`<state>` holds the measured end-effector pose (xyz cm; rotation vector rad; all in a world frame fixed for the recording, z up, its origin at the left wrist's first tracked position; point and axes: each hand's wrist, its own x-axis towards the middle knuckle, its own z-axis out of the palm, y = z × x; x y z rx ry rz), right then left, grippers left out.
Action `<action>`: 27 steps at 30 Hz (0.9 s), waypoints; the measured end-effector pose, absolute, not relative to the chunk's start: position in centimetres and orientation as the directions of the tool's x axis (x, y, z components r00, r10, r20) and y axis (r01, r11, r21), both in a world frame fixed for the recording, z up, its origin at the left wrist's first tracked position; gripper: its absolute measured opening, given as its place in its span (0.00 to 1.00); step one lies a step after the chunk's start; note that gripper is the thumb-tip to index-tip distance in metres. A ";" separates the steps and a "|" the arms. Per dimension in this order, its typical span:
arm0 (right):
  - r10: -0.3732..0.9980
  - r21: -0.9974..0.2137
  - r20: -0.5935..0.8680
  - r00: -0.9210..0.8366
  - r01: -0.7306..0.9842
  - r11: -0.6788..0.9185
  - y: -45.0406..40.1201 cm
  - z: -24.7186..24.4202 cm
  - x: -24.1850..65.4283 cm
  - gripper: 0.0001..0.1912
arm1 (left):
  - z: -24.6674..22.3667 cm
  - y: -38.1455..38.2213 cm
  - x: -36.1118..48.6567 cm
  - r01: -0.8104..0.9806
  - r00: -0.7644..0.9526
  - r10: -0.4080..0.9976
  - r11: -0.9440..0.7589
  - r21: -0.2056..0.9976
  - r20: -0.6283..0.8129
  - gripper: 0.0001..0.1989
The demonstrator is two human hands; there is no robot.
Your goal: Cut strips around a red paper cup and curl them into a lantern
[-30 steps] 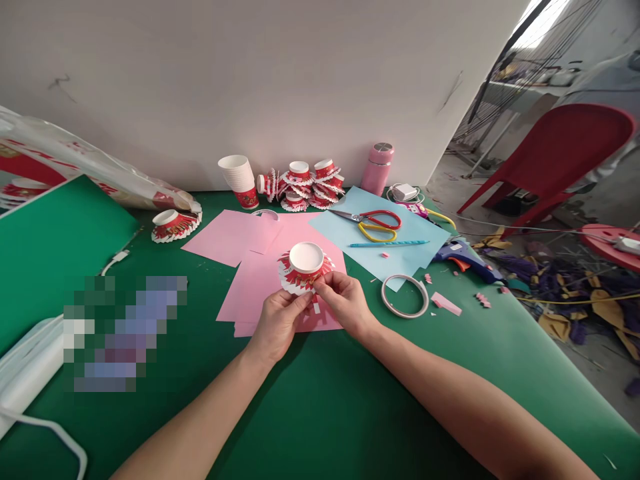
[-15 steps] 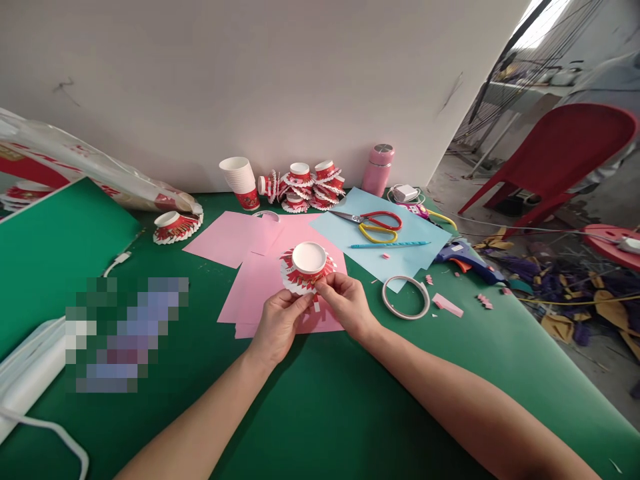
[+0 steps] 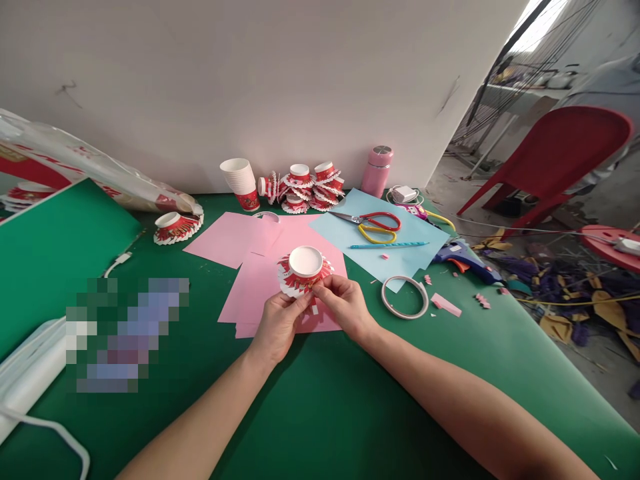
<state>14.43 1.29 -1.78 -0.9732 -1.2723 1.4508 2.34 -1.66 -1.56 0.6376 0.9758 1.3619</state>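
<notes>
A red and white paper cup (image 3: 306,262), its wall cut into strips that fan out round the white base, is held base up over pink paper sheets (image 3: 240,293). At its near left edge, my left hand (image 3: 280,323) pinches the strips between thumb and fingers. My right hand (image 3: 347,303) grips the near right edge, fingers closed on the strips. The two thumbs almost meet, and the exact fold between the fingertips is hidden. One strip hangs down between the hands.
Behind are stacked paper cups (image 3: 239,180), several cut cups (image 3: 300,183) and a pink bottle (image 3: 379,171). Scissors (image 3: 377,227) and a blue pencil (image 3: 387,245) lie on blue paper (image 3: 345,230). At right are a tape roll (image 3: 384,299) and a glue gun (image 3: 467,260). Another cut cup (image 3: 175,228) sits left.
The cup has shifted slightly left and down and turned a little in my hands. Both hands keep their pinch on its strips.
</notes>
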 end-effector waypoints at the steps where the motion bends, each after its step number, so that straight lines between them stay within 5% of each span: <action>1: 0.969 -0.991 0.030 -0.247 -0.134 -0.003 1.3 -1.7 14.5 0.14 | -1.6 -1.6 2.3 -0.507 -0.065 0.978 0.141 0.850 -0.201 0.09; 11: 0.932 -0.926 0.340 -0.123 0.130 0.355 1.5 -0.7 15.5 0.08 | -0.4 -0.7 1.3 -0.627 -0.089 0.949 0.182 0.757 -0.302 0.08; 19: 0.725 -0.605 0.620 -0.298 0.406 0.685 2.0 -1.7 16.0 0.08 | -0.3 -0.6 1.0 -0.643 -0.080 0.962 0.152 0.751 -0.262 0.10; 27: 0.501 -0.281 0.727 -0.470 0.462 0.841 2.4 -1.7 16.2 0.10 | -0.4 -0.6 0.9 -0.657 -0.072 0.966 0.140 0.740 -0.248 0.09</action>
